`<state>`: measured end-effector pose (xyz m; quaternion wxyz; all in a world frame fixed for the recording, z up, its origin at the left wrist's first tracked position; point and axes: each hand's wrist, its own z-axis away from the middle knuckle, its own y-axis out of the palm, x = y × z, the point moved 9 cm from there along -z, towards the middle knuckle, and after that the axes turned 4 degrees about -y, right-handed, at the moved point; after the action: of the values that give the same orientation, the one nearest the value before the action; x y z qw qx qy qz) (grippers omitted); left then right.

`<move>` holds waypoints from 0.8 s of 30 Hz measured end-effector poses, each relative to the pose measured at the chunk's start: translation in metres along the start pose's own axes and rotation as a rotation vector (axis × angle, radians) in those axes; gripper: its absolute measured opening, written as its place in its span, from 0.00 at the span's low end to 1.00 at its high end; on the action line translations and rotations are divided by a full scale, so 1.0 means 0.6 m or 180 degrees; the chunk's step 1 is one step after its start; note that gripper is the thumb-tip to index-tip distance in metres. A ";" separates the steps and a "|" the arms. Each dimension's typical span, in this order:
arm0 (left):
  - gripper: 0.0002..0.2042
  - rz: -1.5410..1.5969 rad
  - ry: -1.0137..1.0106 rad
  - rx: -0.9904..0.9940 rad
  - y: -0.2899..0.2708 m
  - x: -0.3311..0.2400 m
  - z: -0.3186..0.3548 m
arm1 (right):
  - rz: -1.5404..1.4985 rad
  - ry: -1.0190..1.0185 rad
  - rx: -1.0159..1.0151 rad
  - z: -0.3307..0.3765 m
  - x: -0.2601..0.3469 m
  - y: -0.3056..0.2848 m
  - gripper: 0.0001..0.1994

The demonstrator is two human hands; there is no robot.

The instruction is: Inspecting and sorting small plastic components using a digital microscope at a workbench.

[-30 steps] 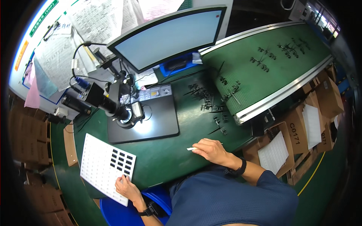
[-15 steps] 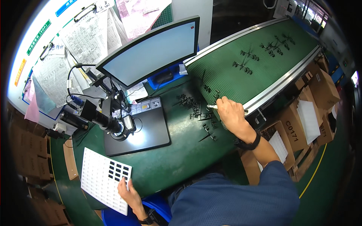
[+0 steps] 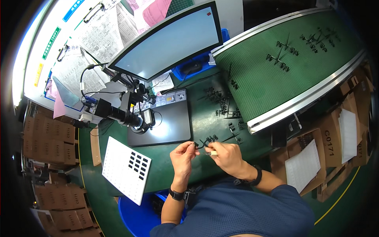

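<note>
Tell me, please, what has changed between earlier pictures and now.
The right hand brought a black part back from the belt, keeping its white tool. The left hand left the tray, moved right and now pinches that part. The monitor and tray stayed.

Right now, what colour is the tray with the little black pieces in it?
The tray is white, best seen in the head view.

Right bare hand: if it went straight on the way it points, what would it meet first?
Past the thin black branched piece at its fingertips, likely the left bare hand, just ahead, though depth is unclear.
</note>
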<state>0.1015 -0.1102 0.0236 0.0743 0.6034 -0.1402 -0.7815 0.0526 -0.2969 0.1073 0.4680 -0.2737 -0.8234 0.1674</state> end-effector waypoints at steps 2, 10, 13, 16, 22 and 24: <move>0.11 0.0144 -0.0101 -0.0328 -0.015 0.015 0.012 | -0.0327 0.0021 0.0108 0.013 -0.010 0.023 0.10; 0.12 -0.0667 0.0519 -0.0646 -0.068 0.004 0.055 | -0.0373 0.0712 0.1060 0.024 -0.082 0.105 0.10; 0.12 -0.0121 0.0390 -0.0894 -0.094 -0.019 0.069 | 0.0270 0.0371 0.1499 0.026 -0.083 0.135 0.11; 0.12 0.0233 0.0315 -0.0612 -0.082 -0.027 0.073 | 0.0626 0.0298 0.1778 0.042 -0.094 0.163 0.11; 0.14 0.0493 0.0561 0.0053 -0.040 -0.051 0.090 | 0.0908 0.0186 0.1508 0.025 -0.064 0.108 0.27; 0.14 0.0137 0.0575 0.0103 -0.033 -0.060 0.092 | 0.0755 0.0043 0.1215 0.011 -0.046 0.062 0.27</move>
<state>0.0588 -0.0739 0.0635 0.0936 0.6694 -0.1584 -0.7198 0.0693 -0.2842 0.0655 0.4938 -0.2761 -0.7357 0.3723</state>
